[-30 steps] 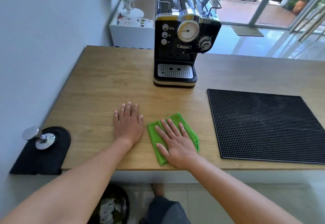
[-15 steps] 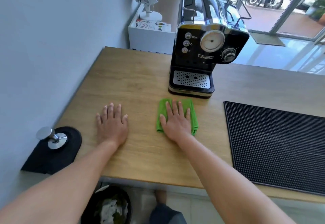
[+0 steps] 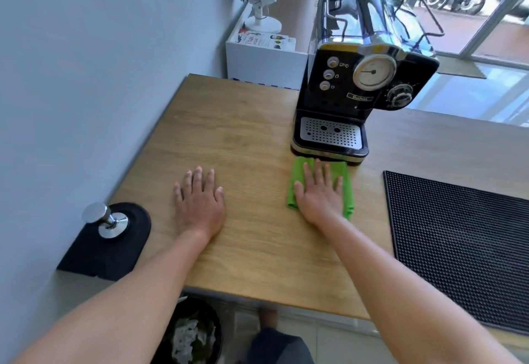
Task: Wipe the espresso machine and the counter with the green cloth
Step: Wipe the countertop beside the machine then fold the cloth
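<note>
Green cloth (image 3: 295,183), bright and folded into a rough rectangle, is lying flat on the wooden counter (image 3: 229,134) directly in front of the espresso machine (image 3: 357,83), with its far edge just beside the machine's base. The right hand (image 3: 320,197) is pressing down on the cloth, fingers straight and spread, pointing toward the machine. The left hand (image 3: 199,203) is resting palm-down on bare wood, well to the left of the machine's front, fingers straight, holding nothing. The machine is standing upright: glossy black with a chrome top, a round dial, three small buttons, a knob and a perforated metal drip tray. A ribbed black mat (image 3: 458,237) is lying to the machine's right.
</note>
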